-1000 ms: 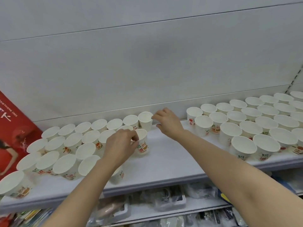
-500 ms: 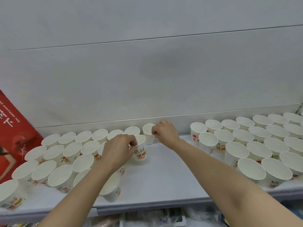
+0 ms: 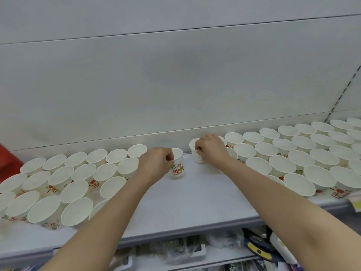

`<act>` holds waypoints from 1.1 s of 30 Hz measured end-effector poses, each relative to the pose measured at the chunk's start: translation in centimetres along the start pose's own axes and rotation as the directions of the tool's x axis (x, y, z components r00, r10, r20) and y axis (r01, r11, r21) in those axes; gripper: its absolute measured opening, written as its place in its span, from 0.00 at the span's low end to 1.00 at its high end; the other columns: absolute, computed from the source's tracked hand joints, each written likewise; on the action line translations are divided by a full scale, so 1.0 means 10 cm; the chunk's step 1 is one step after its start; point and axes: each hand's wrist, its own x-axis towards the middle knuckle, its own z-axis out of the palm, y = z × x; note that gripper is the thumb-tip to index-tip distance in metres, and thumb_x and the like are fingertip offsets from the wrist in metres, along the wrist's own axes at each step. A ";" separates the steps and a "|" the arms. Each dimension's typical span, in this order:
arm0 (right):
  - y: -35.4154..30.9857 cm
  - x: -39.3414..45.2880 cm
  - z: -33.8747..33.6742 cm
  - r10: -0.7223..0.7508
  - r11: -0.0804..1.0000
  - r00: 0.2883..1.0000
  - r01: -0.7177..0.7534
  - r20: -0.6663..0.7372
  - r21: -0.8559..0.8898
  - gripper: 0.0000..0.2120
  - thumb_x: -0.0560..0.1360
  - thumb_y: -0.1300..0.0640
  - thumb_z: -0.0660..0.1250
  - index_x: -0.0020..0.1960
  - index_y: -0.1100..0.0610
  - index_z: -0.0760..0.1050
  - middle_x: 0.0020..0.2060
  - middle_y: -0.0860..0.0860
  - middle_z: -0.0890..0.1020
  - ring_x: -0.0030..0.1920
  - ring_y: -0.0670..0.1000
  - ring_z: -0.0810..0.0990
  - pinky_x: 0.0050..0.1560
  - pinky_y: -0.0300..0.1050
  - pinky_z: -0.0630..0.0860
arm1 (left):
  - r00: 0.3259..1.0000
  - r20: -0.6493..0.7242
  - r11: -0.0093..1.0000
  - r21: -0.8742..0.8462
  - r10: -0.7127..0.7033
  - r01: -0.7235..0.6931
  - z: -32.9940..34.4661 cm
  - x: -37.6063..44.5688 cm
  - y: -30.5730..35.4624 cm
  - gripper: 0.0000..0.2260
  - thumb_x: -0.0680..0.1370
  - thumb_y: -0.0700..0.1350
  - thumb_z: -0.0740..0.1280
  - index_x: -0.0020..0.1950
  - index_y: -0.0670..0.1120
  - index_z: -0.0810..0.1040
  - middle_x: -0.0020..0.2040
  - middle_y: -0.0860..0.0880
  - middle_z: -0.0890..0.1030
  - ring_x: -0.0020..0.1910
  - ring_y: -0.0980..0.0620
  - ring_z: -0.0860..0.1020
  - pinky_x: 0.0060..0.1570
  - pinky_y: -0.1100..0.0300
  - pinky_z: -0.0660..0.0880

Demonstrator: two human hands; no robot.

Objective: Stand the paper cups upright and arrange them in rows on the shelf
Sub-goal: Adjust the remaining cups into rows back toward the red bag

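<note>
Fingers (image 3: 170, 155) of the left hand (image 3: 156, 163) are curled over the rim of a printed cup (image 3: 177, 167), thumb side hidden, pinching its near wall. The right hand (image 3: 212, 152) has its fingers bent and pinching the rim of a second cup (image 3: 196, 153). Both cups stand upright on the shelf (image 3: 195, 202).

Taking the printed cup as reference: the second cup sits just beside it, to the right and slightly further back, apart from it. To its left, a block of upright cups (image 3: 78, 173) runs in rough rows toward a red object (image 3: 7, 161) at the far end. To its right, past the second cup, a larger block (image 3: 293, 153) fills the shelf to the corner. In front of it lies a bare strip of shelf. Below that, a lower shelf holds packaged goods (image 3: 185, 251), detail unclear.

Judgement: the gap between the two blocks is being filled. Risks noted: rim pinches on thin paper may crush or ovalise a cup; either forearm, lying low over the front rows, could topple cups if swept sideways; pushing a cup hard against its neighbours may shunt a row out of line or off the front edge.
</note>
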 end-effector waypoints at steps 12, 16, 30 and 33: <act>-0.07 0.00 0.01 -0.045 0.975 0.990 0.072 -0.132 0.211 0.11 0.65 0.61 0.75 0.48 0.56 0.81 0.42 0.51 0.83 0.44 0.57 0.76 0.43 0.43 0.67 | 1.000 0.012 1.000 -0.026 0.012 -0.012 0.09 0.00 0.02 0.02 0.75 0.47 0.69 0.46 0.54 0.81 0.47 0.55 0.82 0.48 0.53 0.78 0.43 0.55 0.75; -0.29 -0.08 -0.13 -0.169 0.925 0.979 0.197 -0.111 0.325 0.11 0.68 0.59 0.74 0.49 0.50 0.81 0.45 0.42 0.82 0.46 0.49 0.73 0.42 0.42 0.70 | 0.998 -0.053 0.996 -0.086 0.026 -0.031 0.04 0.01 0.00 0.01 0.75 0.49 0.69 0.45 0.55 0.81 0.44 0.57 0.81 0.48 0.55 0.76 0.44 0.55 0.74; -0.01 -0.68 -0.59 0.058 0.830 0.997 -0.080 0.059 0.552 0.03 0.68 0.59 0.76 0.41 0.53 0.83 0.37 0.43 0.78 0.36 0.40 0.73 0.38 0.35 0.66 | 0.974 -0.031 0.897 0.385 -0.222 0.217 0.04 0.40 -0.65 0.04 0.71 0.42 0.68 0.44 0.45 0.82 0.46 0.46 0.82 0.49 0.43 0.78 0.45 0.57 0.71; 0.08 -0.83 -0.67 0.115 0.807 0.991 -0.133 0.067 0.576 0.04 0.67 0.60 0.76 0.41 0.53 0.82 0.37 0.46 0.80 0.36 0.42 0.74 0.38 0.33 0.66 | 0.975 -0.016 0.894 0.397 -0.220 0.209 0.05 0.39 -0.62 0.03 0.70 0.40 0.68 0.41 0.44 0.81 0.38 0.47 0.79 0.43 0.43 0.78 0.37 0.60 0.66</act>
